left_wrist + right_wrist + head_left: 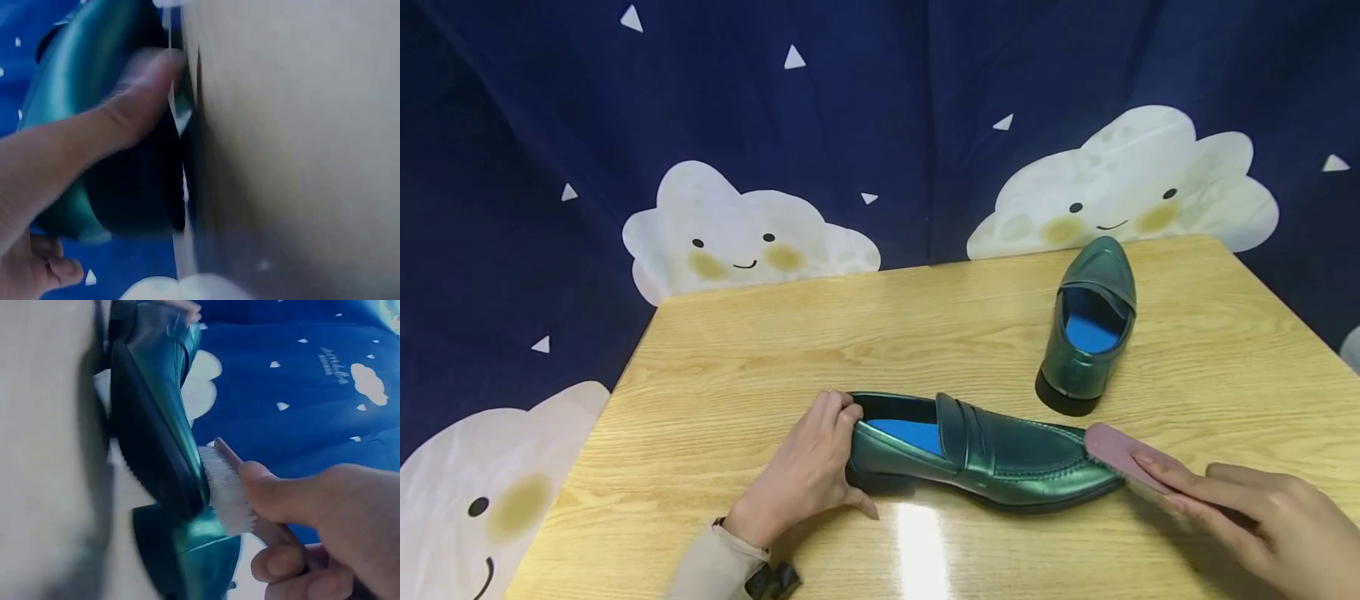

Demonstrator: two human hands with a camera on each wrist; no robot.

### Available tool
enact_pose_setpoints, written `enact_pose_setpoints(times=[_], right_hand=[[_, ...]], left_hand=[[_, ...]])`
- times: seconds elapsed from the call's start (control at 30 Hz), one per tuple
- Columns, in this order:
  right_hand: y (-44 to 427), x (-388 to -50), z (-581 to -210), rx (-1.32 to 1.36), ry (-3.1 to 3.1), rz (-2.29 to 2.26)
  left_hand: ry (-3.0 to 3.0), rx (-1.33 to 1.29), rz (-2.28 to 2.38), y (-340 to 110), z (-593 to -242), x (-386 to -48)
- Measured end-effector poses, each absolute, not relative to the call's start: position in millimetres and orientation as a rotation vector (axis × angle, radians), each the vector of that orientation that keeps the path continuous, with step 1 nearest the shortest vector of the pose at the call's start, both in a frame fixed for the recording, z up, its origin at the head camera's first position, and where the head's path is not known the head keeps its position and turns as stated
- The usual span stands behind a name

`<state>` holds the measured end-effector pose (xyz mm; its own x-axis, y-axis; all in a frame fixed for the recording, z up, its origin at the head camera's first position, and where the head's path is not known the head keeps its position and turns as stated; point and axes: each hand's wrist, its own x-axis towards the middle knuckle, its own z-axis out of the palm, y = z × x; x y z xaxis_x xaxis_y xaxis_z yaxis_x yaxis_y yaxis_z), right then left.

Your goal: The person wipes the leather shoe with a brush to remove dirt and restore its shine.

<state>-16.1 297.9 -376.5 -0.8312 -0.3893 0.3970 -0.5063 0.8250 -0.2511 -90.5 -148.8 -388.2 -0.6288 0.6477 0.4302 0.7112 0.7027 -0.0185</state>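
Observation:
A dark green loafer (1022, 462) with a blue insole lies sideways in the middle of the table, toe to the right. At its heel my left hand (816, 458) grips the shoe, fingers over the rim and thumb low along the near side. My right hand (1270, 508) holds a pink brush (1123, 450) by its handle. In the right wrist view the white bristles (228, 490) meet the toe of the loafer (156, 419). The left wrist view shows the thumb (125, 112), blurred, beside the dark sole.
The matching green loafer (1086, 333) stands farther back on the right, toe pointing away. Both shoes are on a wooden table (760, 350). Behind it hangs a navy curtain (850, 108) printed with smiling clouds and white triangles.

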Motion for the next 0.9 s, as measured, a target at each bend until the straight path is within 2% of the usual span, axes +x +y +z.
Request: enact_pose_setpoints(times=[0.17, 0.4, 0.63, 0.9], right_hand=[[298.8, -4.6, -390.3, 0.521, -2.884, 0.365], [287.9, -4.7, -389.9, 0.478, -2.99, 0.372], [276.8, -13.7, -381.4, 0.45, -3.116, 0.394], [305.8, -0.3, -382.5, 0.492, -3.104, 0.475]], left_hand=[[-2.543, -0.976, -0.255, -140.8, -391.2, -72.8], [-2.531, -0.944, -0.231, -136.6, -380.5, -68.4], [-2.491, -1.067, -0.187, -132.4, -361.9, -84.7], [-2.708, -1.165, -0.027, -118.4, -346.9, -103.3]])
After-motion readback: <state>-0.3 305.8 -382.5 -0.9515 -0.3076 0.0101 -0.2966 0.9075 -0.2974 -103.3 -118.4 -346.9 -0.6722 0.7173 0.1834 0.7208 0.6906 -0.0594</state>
